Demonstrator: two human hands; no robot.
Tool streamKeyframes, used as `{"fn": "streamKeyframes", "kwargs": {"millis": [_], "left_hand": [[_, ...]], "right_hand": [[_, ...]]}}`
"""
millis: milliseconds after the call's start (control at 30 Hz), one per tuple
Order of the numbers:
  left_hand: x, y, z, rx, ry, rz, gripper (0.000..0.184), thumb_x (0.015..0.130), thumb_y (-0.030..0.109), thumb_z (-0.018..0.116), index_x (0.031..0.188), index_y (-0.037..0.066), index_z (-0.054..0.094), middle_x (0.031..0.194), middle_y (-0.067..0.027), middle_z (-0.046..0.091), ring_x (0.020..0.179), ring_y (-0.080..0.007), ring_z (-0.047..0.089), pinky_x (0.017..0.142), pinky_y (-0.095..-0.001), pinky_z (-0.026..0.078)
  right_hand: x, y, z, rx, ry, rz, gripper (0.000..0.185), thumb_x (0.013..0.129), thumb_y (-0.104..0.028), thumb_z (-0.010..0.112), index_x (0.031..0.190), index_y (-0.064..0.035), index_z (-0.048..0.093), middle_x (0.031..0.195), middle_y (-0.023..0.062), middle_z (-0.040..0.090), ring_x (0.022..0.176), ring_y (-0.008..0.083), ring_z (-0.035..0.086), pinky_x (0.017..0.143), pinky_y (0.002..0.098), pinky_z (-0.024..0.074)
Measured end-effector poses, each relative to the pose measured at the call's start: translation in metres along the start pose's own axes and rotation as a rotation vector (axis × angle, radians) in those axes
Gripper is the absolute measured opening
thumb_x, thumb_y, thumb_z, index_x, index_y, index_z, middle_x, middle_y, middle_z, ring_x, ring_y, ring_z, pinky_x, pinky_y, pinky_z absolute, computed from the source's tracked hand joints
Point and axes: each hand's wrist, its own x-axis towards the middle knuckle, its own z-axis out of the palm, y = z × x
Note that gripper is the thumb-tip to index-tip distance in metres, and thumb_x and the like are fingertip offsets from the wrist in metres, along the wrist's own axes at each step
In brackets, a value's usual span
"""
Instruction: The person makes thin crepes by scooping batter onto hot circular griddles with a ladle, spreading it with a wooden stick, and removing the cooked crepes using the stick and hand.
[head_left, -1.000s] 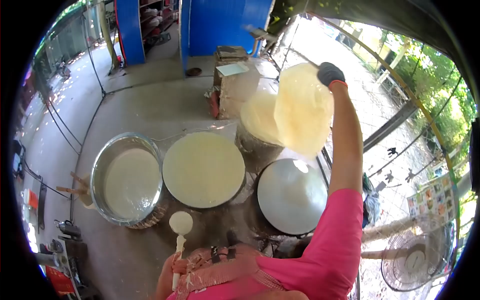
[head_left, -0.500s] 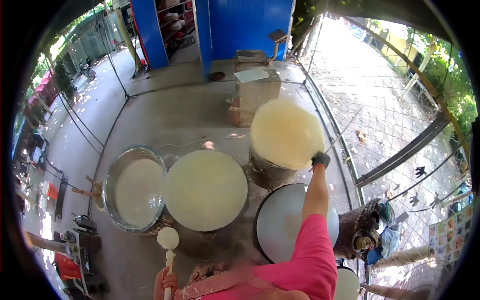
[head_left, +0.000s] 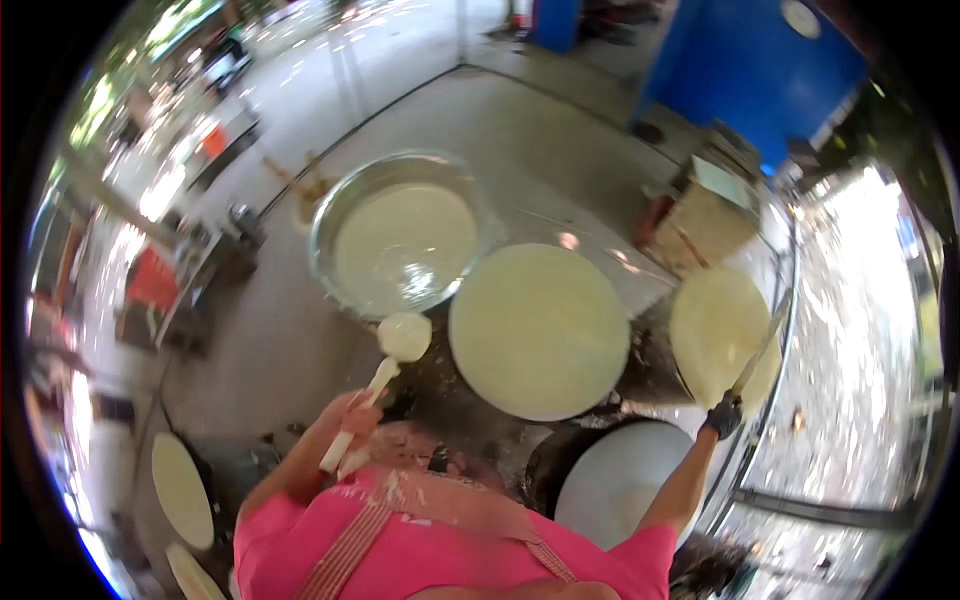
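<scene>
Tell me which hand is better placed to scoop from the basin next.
Left, most likely: the left hand grips the ladle near the basin, while the right hand, over by the pale sheet, holds a stick.

The right forearm (head_left: 690,480) and pink sleeve (head_left: 645,555) hide part of the grey griddle (head_left: 610,475). The bottom edge cuts off 1 pale disc (head_left: 192,575). Background at left (red panel (head_left: 152,280) included) blurs; gloved right hand's (head_left: 724,415) finger placement is unclear.

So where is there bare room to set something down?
Bare floor lies left of the ladle and beyond the basin, towards the box. It is crowded around the coated griddle, grey griddle and right hand.
</scene>
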Motion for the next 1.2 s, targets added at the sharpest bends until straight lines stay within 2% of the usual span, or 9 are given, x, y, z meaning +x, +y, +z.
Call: {"fn": "streamKeyframes", "kwargs": {"millis": [67, 100, 300, 400, 500, 600, 800, 1033, 1200], "left_hand": [[-0.001, 0.038, -0.001, -0.066, -0.057, -0.032, 0.028, 0.09, 0.03, 0.04, 0.075, 0.009, 0.05, 0.053, 0.0002, 0.034, 0.041, -0.0066, 0.034, 0.032, -0.0176, 0.028], [-0.001, 0.06, -0.012, -0.097, -0.143, -0.013, 0.025, 0.09, 0.03, 0.04, 0.08, 0.009, 0.05, 0.055, -0.0006, 0.034, 0.041, -0.0076, 0.035, 0.03, -0.018, 0.027], [-0.005, 0.221, -0.03, 0.532, -0.068, 0.313, 0.028, 0.087, 0.019, 0.044, 0.114, 0.018, 0.041, 0.059, -0.0011, 0.036, 0.044, -0.0069, 0.036, 0.029, -0.0178, 0.028], [0.025, 0.335, -0.058, 0.723, 0.108, 0.259, 0.02, 0.085, 0.017, 0.047, 0.105, 0.015, 0.042, 0.06, 0.0007, 0.037, 0.046, -0.0056, 0.035, 0.03, -0.0153, 0.026], [0.065, 0.419, -0.093, 0.763, 0.253, 0.09, 0.015, 0.085, 0.018, 0.049, 0.098, 0.012, 0.044, 0.06, 0.002, 0.037, 0.047, -0.0046, 0.034, 0.031, -0.0137, 0.024], [0.084, 0.461, -0.103, 0.72, 0.313, -0.001, 0.017, 0.085, 0.019, 0.049, 0.1, 0.012, 0.043, 0.061, 0.0023, 0.036, 0.047, -0.0035, 0.034, 0.032, -0.0128, 0.025], [0.071, 0.461, -0.092, 0.445, 0.29, -0.086, 0.021, 0.085, 0.02, 0.05, 0.104, 0.012, 0.042, 0.062, 0.0029, 0.035, 0.048, -0.0014, 0.033, 0.033, -0.0112, 0.026], [-0.05, 0.39, 0.081, 0.722, -0.22, 0.092, 0.029, 0.087, 0.025, 0.05, 0.108, 0.009, 0.041, 0.063, 0.005, 0.033, 0.049, 0.0019, 0.031, 0.036, -0.0074, 0.024], [-0.148, 0.323, 0.227, 0.964, 0.021, 0.33, 0.014, 0.085, 0.02, 0.047, 0.098, 0.018, 0.043, 0.054, 0.0061, 0.027, 0.037, -0.0002, 0.022, 0.027, -0.0138, 0.015]], "right_hand": [[-0.05, -0.066, 0.021, 0.158, -0.435, 0.335, 0.029, 0.076, -0.032, 0.059, 0.075, -0.0038, 0.062, 0.056, 0.0078, 0.056, 0.049, 0.0195, 0.05, 0.047, 0.0352, 0.0402], [-0.067, -0.076, 0.047, 0.026, -0.477, -0.179, 0.024, 0.077, -0.029, 0.059, 0.08, -0.0055, 0.063, 0.051, 0.004, 0.05, 0.041, 0.015, 0.044, 0.038, 0.0301, 0.0345], [-0.257, -0.309, 0.113, -0.234, -1.181, -0.069, 0.028, 0.072, -0.03, 0.061, 0.091, -0.0101, 0.063, 0.076, 0.0125, 0.063, 0.073, 0.0251, 0.059, 0.065, 0.0342, 0.0446], [-0.357, -0.381, 0.168, -0.468, -1.236, -0.757, 0.038, 0.071, -0.041, 0.057, 0.088, -0.0081, 0.063, 0.075, 0.0175, 0.06, 0.072, 0.0312, 0.058, 0.064, 0.0389, 0.0443], [-0.465, -0.334, 0.251, -0.432, -1.122, -1.245, 0.03, 0.073, -0.038, 0.055, 0.078, -0.0094, 0.062, 0.073, 0.0155, 0.06, 0.069, 0.0291, 0.059, 0.06, 0.0382, 0.0449], [-0.497, -0.441, 0.204, -0.635, -1.262, -0.866, 0.03, 0.075, -0.036, 0.052, 0.072, -0.0075, 0.059, 0.069, 0.0147, 0.059, 0.065, 0.0303, 0.059, 0.058, 0.0383, 0.0456], [-0.561, -0.321, 0.167, -0.72, -1.059, -0.784, 0.037, 0.076, -0.04, 0.053, 0.084, -0.0051, 0.061, 0.07, 0.0148, 0.06, 0.067, 0.0313, 0.058, 0.06, 0.0397, 0.0468], [-0.572, -0.339, 0.106, -0.343, -0.619, -0.754, 0.029, 0.075, -0.032, 0.06, 0.09, -0.0071, 0.06, 0.074, 0.0148, 0.061, 0.065, 0.0317, 0.058, 0.06, 0.0392, 0.0461], [-0.505, -0.469, 0.068, 0.029, -0.393, -0.902, 0.028, 0.072, -0.027, 0.065, 0.088, -0.0042, 0.062, 0.074, 0.0152, 0.062, 0.064, 0.0297, 0.06, 0.06, 0.0355, 0.0476]]}}
